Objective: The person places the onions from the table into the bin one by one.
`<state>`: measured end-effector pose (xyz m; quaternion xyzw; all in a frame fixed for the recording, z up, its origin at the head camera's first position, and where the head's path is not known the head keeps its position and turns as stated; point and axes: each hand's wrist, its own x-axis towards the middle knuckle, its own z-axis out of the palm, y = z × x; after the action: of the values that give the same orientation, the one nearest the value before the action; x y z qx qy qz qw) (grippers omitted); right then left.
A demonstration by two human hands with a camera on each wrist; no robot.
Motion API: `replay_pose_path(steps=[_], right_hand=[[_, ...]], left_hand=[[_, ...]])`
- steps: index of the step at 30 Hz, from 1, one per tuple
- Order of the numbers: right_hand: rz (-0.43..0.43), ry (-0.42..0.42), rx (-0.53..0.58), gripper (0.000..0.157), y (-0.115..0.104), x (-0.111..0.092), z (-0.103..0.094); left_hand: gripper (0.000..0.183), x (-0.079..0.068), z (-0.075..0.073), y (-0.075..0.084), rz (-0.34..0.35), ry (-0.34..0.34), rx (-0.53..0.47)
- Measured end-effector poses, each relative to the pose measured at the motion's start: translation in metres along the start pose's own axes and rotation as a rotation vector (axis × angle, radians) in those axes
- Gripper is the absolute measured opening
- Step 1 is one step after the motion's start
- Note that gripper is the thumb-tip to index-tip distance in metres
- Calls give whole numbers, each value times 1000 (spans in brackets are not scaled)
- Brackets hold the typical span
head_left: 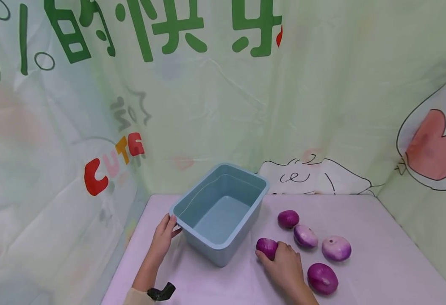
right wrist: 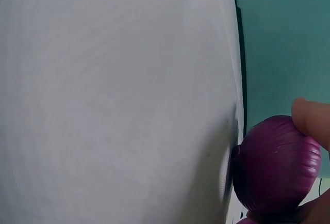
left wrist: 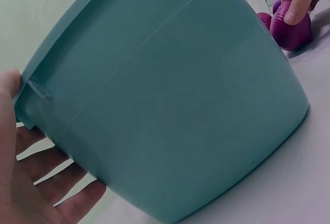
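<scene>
A light blue plastic bin point(head_left: 212, 245) stands on the table, its open top facing up. At its near left corner my left hand point(head_left: 164, 233) holds the rim, thumb at the edge and fingers spread against the outer wall point(left wrist: 170, 90). My right hand point(head_left: 285, 264) grips a red onion point(head_left: 266, 247) just right of the bin; in the right wrist view the thumb and fingers pinch this onion point(right wrist: 276, 167) from two sides. Several more onions lie to the right: a dark one point(head_left: 288, 219), a paler one point(head_left: 305, 236), a pale-topped one point(head_left: 336, 248) and a large purple one point(head_left: 322, 278).
A pale cloth covers the table point(head_left: 364, 220). Printed curtains point(head_left: 207, 106) hang behind it and on both sides, with the back one close to the bin's far edge. A black strap point(head_left: 162, 292) sits at my left wrist.
</scene>
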<state>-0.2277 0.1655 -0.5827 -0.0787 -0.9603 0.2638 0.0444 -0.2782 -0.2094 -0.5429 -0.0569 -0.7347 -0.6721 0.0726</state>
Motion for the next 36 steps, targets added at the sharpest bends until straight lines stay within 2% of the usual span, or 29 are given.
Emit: replay_pose_path(steps=[4,7,9,12,16,20,23,25,28,31,34,36], right_hand=[[52,-9,77,102,-3,1,-4],[127,-31,176,109,-7,3,-17],[154,-38,238,113,-13,5,-33],[145,-2,348,113,-25,11,-64],[133,20,541,111,-46,23,-102],[95,-88,817,105,-74,38,-128],[6,-223,1036,97,-100,50,-138],[-59,-323,1123,92,-120,57,-140],[-132,-479,1159,86,-151,66,-138],[-162,-614,1109,82,-179,74,-130],[-182,-682,987,81,-203,80,-119],[-193,-693,878,82,-216,85,-113]], left_hand=[[54,0,-1,2,8,10,12],[51,-1,-1,7,5,2,25],[50,-1,-1,10,-1,-17,25],[51,-1,-3,13,-2,-36,23],[53,2,-5,8,6,-11,20],[54,3,-4,8,12,24,16],[51,3,-3,9,12,32,14],[50,4,-2,9,20,29,17],[49,5,0,9,25,36,24],[50,4,1,7,10,36,25],[49,0,3,4,-16,31,21],[49,-3,3,2,-25,24,17]])
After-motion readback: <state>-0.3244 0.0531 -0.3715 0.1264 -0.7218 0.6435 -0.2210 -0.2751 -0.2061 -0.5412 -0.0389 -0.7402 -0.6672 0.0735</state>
